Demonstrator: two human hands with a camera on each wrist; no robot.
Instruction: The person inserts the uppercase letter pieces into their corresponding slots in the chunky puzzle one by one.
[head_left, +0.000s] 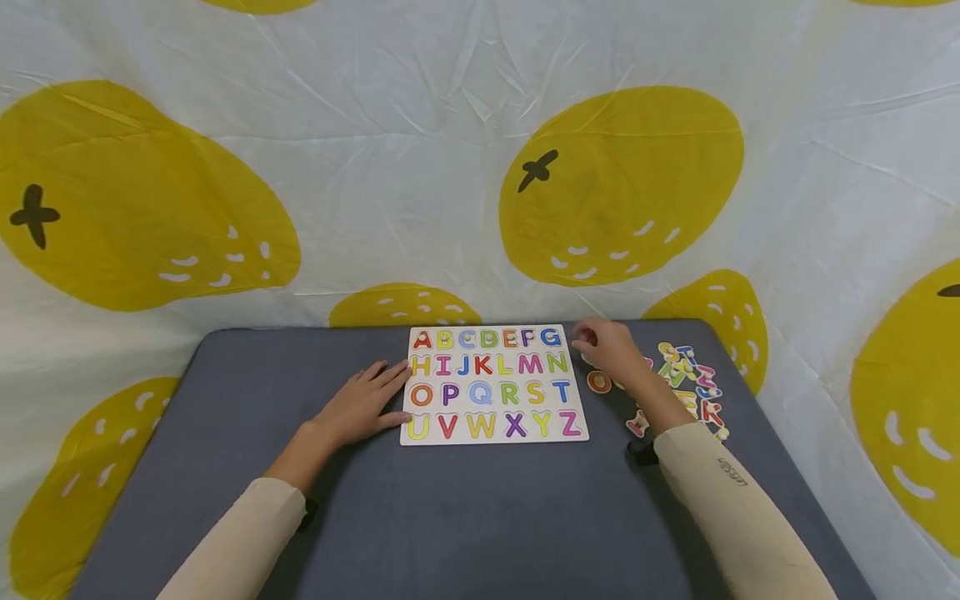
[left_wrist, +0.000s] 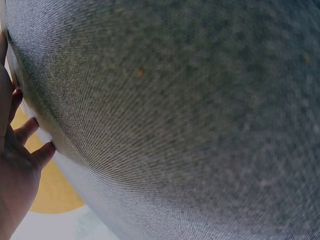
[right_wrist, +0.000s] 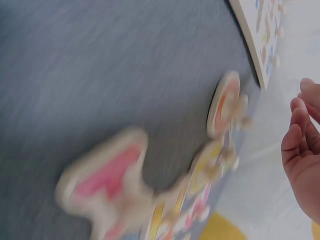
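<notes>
A white alphabet puzzle board lies on the dark table, with knobs showing on its top row, A to G. My left hand is spread flat at the board's left side, fingertips and thumb right at its edge. Just right of the G, my right hand hovers with loosely curled fingers; nothing shows between its fingertips in the right wrist view. Below it are loose letter pieces: an orange O, a pink piece and a red K. My right hand and forearm hide part of this pile.
The dark cloth-covered table ends just behind the board. A white curtain with large yellow fruit prints hangs at the back and sides. Several letter pieces overlap near the table's right edge, including a yellow S.
</notes>
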